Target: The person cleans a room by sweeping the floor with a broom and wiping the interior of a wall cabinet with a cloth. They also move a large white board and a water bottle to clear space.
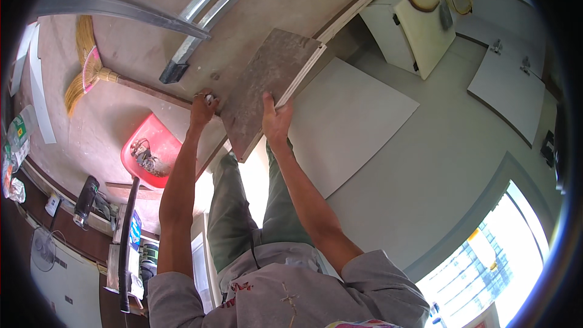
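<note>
The brown board [261, 85] lies tilted between the two hands, its pale, layered long edge facing right. The right hand [277, 121] grips that edge near the board's lower part, thumb on the upper face, fingers mostly hidden. Just beside the board's left edge, the left hand [204, 108] is curled nearly closed around a small pale thing [209, 99], too small to identify; whether this hand touches the board, I cannot tell. Left of the board are a straw broom [91, 71] and a red bin [152, 124]; right of it, a white panel [352, 121].
</note>
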Motion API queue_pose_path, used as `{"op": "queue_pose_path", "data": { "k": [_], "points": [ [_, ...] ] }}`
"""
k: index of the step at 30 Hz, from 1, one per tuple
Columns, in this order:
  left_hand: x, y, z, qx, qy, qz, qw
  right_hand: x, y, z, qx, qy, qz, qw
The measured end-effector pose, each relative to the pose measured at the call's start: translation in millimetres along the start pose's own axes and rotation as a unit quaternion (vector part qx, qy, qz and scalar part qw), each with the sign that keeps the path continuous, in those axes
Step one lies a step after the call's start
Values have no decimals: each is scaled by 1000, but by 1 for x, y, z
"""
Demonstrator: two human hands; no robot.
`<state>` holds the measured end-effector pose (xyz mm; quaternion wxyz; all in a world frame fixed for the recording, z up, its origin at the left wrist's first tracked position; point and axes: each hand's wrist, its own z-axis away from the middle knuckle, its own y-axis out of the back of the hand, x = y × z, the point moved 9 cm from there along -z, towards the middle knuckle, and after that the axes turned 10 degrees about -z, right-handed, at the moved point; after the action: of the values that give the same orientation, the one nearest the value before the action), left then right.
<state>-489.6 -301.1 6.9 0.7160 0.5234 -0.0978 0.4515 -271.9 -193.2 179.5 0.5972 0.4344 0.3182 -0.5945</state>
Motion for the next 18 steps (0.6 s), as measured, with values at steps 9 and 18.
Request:
{"op": "queue_pose_path", "data": {
  "k": [9, 18],
  "points": [
    [4, 2, -1, -5, 16, 14, 1000, -4, -1, 0, 5, -5, 7, 1000],
    [5, 4, -1, -5, 13, 12, 1000, -16, -10, 1, -3, 8, 4, 1000]
  ]
}}
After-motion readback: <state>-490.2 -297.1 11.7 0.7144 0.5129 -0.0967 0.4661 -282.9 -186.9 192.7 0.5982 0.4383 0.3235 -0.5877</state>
